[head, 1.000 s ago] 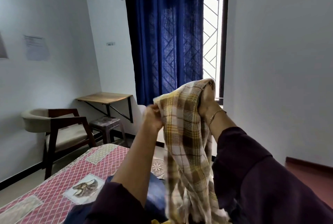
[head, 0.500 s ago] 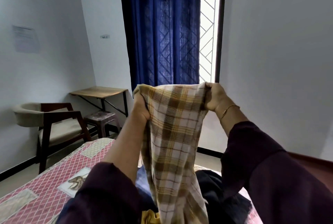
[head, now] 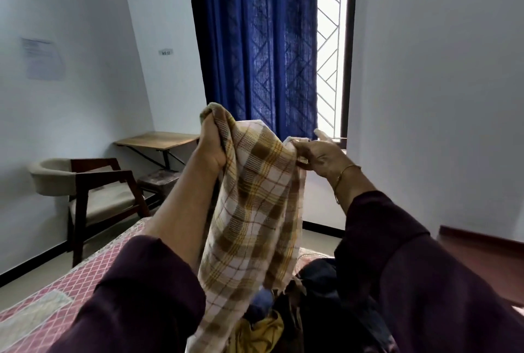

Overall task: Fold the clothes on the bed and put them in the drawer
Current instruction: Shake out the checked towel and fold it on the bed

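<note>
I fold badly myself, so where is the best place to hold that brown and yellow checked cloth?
By its top edge, from above, one hand at each upper corner. The brown and yellow checked cloth hangs limp from the left hand, which grips one bunched corner, and the right hand, which pinches the other; held there, it probably drapes flat.

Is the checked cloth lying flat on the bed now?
No, both hands, left and right, hold the checked cloth up in the air above the bed.
</note>
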Available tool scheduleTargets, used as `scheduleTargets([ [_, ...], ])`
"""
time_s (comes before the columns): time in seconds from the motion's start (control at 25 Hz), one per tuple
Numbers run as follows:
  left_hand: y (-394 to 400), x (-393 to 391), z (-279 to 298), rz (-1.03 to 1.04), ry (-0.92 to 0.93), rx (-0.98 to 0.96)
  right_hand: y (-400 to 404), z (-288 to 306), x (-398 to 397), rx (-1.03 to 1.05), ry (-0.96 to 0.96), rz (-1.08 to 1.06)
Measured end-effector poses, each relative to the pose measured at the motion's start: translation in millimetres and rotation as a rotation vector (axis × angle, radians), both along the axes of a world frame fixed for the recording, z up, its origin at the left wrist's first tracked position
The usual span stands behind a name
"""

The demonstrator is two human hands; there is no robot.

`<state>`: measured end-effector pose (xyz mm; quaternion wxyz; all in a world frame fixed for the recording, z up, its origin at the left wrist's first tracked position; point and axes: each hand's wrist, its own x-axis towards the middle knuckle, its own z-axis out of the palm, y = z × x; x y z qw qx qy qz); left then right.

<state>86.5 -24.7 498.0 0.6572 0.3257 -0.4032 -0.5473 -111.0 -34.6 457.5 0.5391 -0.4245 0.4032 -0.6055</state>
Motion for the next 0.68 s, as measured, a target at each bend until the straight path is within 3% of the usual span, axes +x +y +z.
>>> scheduleTargets([
  [0.12,-5.7,23.2,0.7,0.01,-0.106,0.011,-8.8,14.9,-10.8,-0.103,-0.087,-0.246],
  [0.2,-10.6,48.2,-3.9,0.072,-0.239,0.104,-21.6,26.3,-36.3,-0.128,-0.006,-0.468],
  [0.28,-15.9,72.0,-8.5,0.159,-0.216,0.209,-31.6,30.3,-66.5,-0.107,0.154,-0.646],
  [0.36,-17.8,80.7,-9.3,0.236,-0.111,0.22,-32.6,27.8,-92.1,-0.099,0.078,-0.744],
  [0.44,-16.5,78.1,-8.2,0.292,-0.093,0.214,-34.0,22.2,-102.6,-0.1,0.05,-0.712],
  [0.52,-17.6,73.8,-7.1,0.291,-0.051,0.191,-32.9,18.6,-98.3,-0.132,0.149,-0.563],
  [0.68,-21.7,62.3,-4.5,0.313,0.02,0.046,-23.3,35.9,-81.6,-0.324,0.616,-0.425],
])
